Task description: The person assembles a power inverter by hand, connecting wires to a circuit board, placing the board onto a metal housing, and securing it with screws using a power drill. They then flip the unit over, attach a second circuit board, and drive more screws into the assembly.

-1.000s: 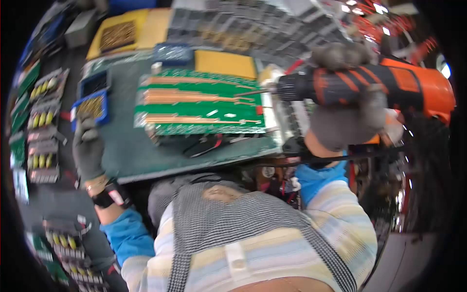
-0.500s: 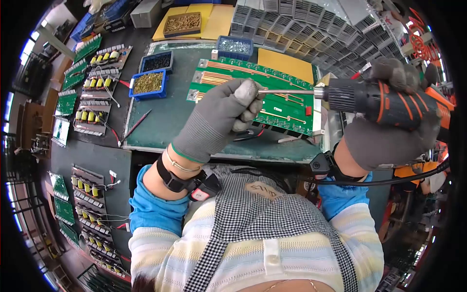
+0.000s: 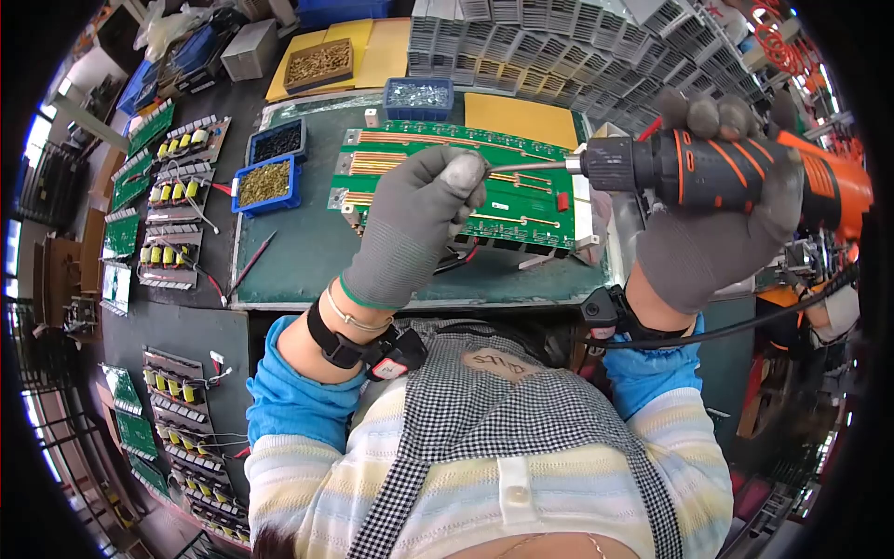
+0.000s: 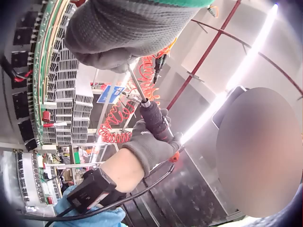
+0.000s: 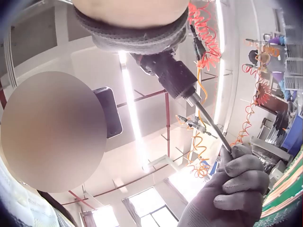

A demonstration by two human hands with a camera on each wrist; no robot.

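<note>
My gloved right hand [image 3: 712, 247] grips an orange and black power drill [image 3: 684, 172], held level with its bit pointing left. The long metal bit [image 3: 535, 167] runs to my gloved left hand [image 3: 419, 219], whose thumb and curled fingers pinch around the bit's tip. In the right wrist view the left fingers [image 5: 239, 179] are bent and hide the bit's end, so I cannot tell whether a small part sits there. Behind and below the hands lies a green circuit board [image 3: 535, 207] with copper-coloured strips, partly covered by the left hand in the head view.
On the green mat [image 3: 307, 270] stand a blue tray [image 3: 270, 206] of brass-coloured small parts, a tray of black parts [image 3: 279, 143] and a tray of silvery parts [image 3: 418, 95]. Grey finned blocks [image 3: 559, 56] are stacked behind. A black cable [image 3: 736, 337] trails from the right wrist.
My left hand has come from beside the tray of brass-coloured parts to the drill's bit tip and stays there. The head view has shifted; the right hand keeps hold of the drill.
</note>
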